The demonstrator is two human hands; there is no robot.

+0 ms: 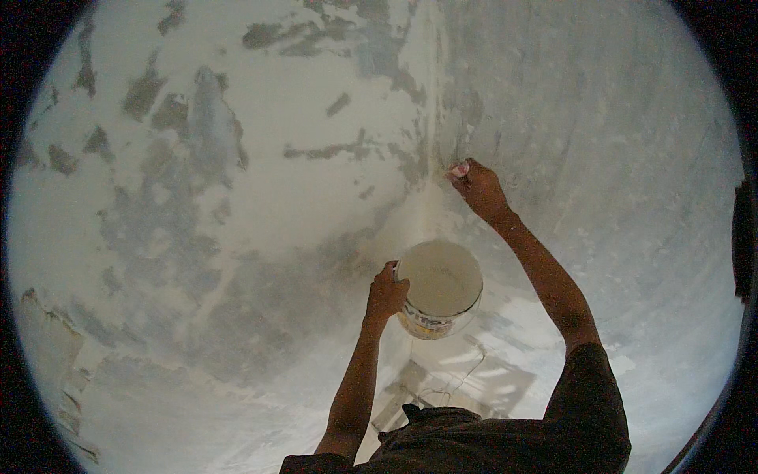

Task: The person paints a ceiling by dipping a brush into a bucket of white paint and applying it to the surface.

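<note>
A round paint bucket point(426, 325) with a printed side is held up in front of the wall corner by my left hand point(387, 294), whose fingers are closed on its left rim. Inside is a pale, whitish liquid point(440, 276), close to the top. Higher up and to the right, my right hand point(479, 189) is raised beside the corner line, closed around a small pinkish-white thing point(458, 170). Its kind is too small and partly covered by the fingers to tell. It is at or very near the wall.
Two walls meet at a corner point(431, 95). The left wall point(316, 205) is patchy white and grey; the right wall point(616, 158) is smeared grey. Below the bucket, a thin dark cord point(476, 365) lies across a lit patch. A dark object point(741, 241) stands at the far right edge.
</note>
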